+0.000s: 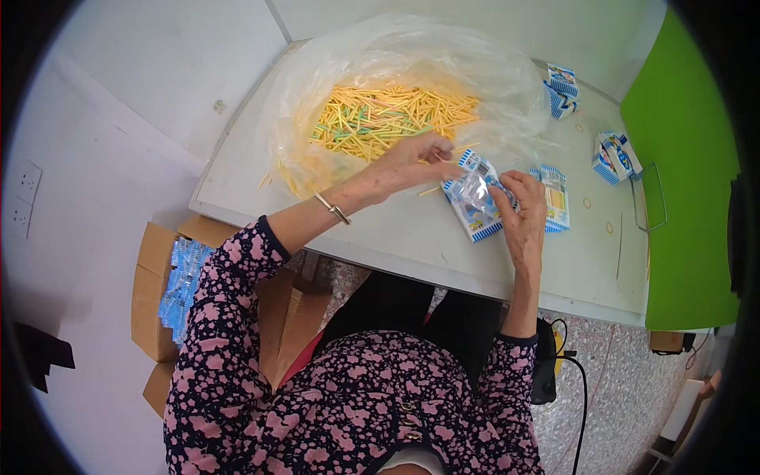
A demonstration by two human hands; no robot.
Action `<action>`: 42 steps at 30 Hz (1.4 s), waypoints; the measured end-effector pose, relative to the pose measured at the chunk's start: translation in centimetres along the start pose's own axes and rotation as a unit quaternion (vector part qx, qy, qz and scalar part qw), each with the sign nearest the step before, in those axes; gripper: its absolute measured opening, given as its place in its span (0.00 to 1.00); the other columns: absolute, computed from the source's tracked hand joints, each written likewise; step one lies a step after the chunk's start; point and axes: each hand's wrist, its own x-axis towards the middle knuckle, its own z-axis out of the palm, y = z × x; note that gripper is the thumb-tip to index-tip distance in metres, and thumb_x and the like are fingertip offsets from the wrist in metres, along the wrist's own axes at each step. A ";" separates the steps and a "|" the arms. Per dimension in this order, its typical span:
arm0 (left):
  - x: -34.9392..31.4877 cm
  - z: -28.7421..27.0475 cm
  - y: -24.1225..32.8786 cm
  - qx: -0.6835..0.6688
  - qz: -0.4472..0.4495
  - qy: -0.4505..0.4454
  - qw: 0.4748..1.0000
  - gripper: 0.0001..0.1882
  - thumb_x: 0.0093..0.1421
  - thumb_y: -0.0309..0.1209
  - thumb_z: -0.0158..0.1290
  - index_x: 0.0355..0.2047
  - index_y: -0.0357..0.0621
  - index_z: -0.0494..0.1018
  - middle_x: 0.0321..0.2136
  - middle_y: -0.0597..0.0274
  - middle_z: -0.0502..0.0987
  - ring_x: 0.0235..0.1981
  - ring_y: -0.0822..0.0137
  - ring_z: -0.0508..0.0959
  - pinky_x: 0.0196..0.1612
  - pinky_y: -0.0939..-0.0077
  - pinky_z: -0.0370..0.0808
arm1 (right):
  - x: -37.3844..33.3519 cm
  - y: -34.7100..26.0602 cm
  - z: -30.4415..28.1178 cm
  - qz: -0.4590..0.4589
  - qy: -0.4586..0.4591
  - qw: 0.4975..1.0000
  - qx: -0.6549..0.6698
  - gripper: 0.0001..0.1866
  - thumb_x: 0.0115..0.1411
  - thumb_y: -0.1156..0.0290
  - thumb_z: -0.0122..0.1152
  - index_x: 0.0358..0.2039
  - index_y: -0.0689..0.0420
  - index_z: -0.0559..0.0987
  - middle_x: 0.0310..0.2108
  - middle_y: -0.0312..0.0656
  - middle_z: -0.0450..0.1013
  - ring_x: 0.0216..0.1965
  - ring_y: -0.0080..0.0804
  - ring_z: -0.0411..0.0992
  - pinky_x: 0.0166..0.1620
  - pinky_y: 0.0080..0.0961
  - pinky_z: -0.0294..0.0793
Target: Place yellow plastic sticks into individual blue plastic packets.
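Observation:
A small blue-and-white plastic packet with a clear window is held just above the near side of the table. My right hand grips its right edge between thumb and fingers. My left hand is beside the packet's upper left corner, thumb and fingers curled together; what they pinch, if anything, is hidden. Past my left hand, a large open clear plastic bag holds a heap of thin sticks, mostly yellow with some green and pink. Just right of my right hand lies another packet, yellow sticks showing through its window.
More blue-and-white packets lie at the back right, and another sits by the green panel. Rubber bands and loose sticks are scattered on the white table. A cardboard box of blue-and-white packaging stands lower left.

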 end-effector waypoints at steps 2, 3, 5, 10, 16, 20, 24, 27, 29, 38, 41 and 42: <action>0.0 0.7 1.3 0.008 -0.011 -0.032 0.999 0.14 0.55 0.32 0.56 0.40 0.40 0.71 0.31 0.67 0.74 0.33 0.76 0.72 0.36 0.82 0.69 | 0.0 -0.7 -0.1 0.015 -0.019 0.999 0.047 0.12 0.49 0.74 0.62 0.34 0.64 0.77 0.35 0.44 0.72 0.39 0.35 0.68 0.42 0.26 0.66; 0.0 0.8 1.8 0.015 -0.024 -0.066 0.997 0.12 0.54 0.32 0.56 0.37 0.39 0.73 0.29 0.66 0.74 0.32 0.76 0.72 0.35 0.81 0.69 | 0.0 -0.9 0.0 0.033 -0.039 0.994 0.094 0.12 0.49 0.74 0.62 0.35 0.64 0.76 0.34 0.44 0.72 0.38 0.33 0.69 0.42 0.25 0.67; 0.0 0.8 2.1 0.066 -0.026 -0.045 0.996 0.12 0.52 0.33 0.57 0.33 0.38 0.74 0.25 0.62 0.74 0.29 0.73 0.73 0.33 0.79 0.69 | -0.4 -1.4 0.4 0.037 -0.034 0.995 0.085 0.13 0.49 0.74 0.63 0.35 0.65 0.76 0.34 0.44 0.72 0.36 0.32 0.69 0.40 0.24 0.67; -1.1 0.4 1.9 0.160 0.085 -0.019 0.983 0.10 0.47 0.33 0.57 0.26 0.39 0.76 0.18 0.52 0.73 0.24 0.63 0.74 0.30 0.72 0.69 | 0.1 -2.9 -0.1 0.028 -0.097 0.990 0.094 0.12 0.49 0.73 0.63 0.34 0.66 0.76 0.29 0.43 0.73 0.29 0.28 0.68 0.34 0.22 0.67; -2.4 0.0 2.0 0.285 0.129 -0.032 0.949 0.07 0.50 0.27 0.55 0.30 0.40 0.76 0.24 0.55 0.75 0.29 0.58 0.74 0.34 0.67 0.70 | -0.6 -3.4 1.4 0.077 -0.162 0.968 0.175 0.08 0.52 0.73 0.60 0.26 0.66 0.76 0.15 0.35 0.66 0.19 0.19 0.59 0.23 0.21 0.59; -2.9 -0.3 0.9 0.316 0.149 -0.024 0.937 0.06 0.50 0.28 0.55 0.29 0.41 0.76 0.24 0.55 0.75 0.29 0.58 0.73 0.35 0.66 0.69 | -1.0 -3.6 2.1 0.101 -0.179 0.958 0.201 0.09 0.53 0.73 0.59 0.22 0.65 0.73 0.13 0.32 0.59 0.19 0.17 0.54 0.21 0.19 0.55; -2.9 -1.0 0.2 0.343 0.150 -0.017 0.927 0.08 0.49 0.33 0.55 0.27 0.43 0.75 0.22 0.50 0.72 0.28 0.52 0.74 0.32 0.59 0.69 | -0.8 -3.4 2.7 0.081 -0.201 0.959 0.184 0.14 0.54 0.72 0.59 0.17 0.63 0.67 0.13 0.31 0.56 0.19 0.16 0.52 0.21 0.20 0.53; -2.2 -1.6 1.2 0.359 0.123 -0.069 0.923 0.08 0.51 0.31 0.56 0.29 0.41 0.75 0.24 0.56 0.74 0.29 0.58 0.73 0.34 0.67 0.69 | -1.0 -2.7 3.6 0.078 -0.179 0.955 0.224 0.17 0.56 0.71 0.58 0.16 0.62 0.63 0.14 0.31 0.53 0.19 0.17 0.50 0.21 0.20 0.51; -0.8 -3.5 1.8 0.281 0.090 -0.087 0.952 0.10 0.51 0.32 0.56 0.32 0.42 0.74 0.25 0.56 0.74 0.31 0.58 0.73 0.36 0.66 0.69 | -1.0 -2.4 3.8 0.073 -0.178 0.958 0.212 0.17 0.56 0.70 0.58 0.16 0.62 0.63 0.14 0.30 0.53 0.19 0.17 0.50 0.21 0.20 0.51; 3.9 -10.1 -2.0 0.675 0.092 -0.120 0.722 0.26 0.46 0.42 0.57 0.44 0.44 0.69 0.42 0.57 0.67 0.47 0.57 0.64 0.47 0.60 0.61 | -1.2 -1.7 4.5 0.089 -0.186 0.954 0.218 0.17 0.55 0.71 0.58 0.16 0.63 0.62 0.13 0.35 0.54 0.19 0.20 0.50 0.21 0.22 0.52; 5.1 -9.9 -2.3 0.674 0.081 -0.143 0.721 0.25 0.43 0.44 0.55 0.40 0.42 0.71 0.44 0.55 0.66 0.47 0.55 0.64 0.48 0.58 0.60 | -1.1 -1.9 4.3 0.088 -0.187 0.954 0.219 0.17 0.55 0.71 0.59 0.17 0.65 0.62 0.13 0.39 0.56 0.18 0.23 0.51 0.21 0.24 0.53; 5.4 -10.1 -2.5 0.668 0.081 -0.146 0.725 0.25 0.41 0.44 0.53 0.38 0.41 0.72 0.45 0.53 0.66 0.46 0.54 0.65 0.48 0.55 0.59 | -1.1 -1.9 4.3 0.085 -0.188 0.955 0.212 0.17 0.55 0.71 0.59 0.17 0.65 0.62 0.13 0.39 0.55 0.18 0.23 0.51 0.21 0.24 0.53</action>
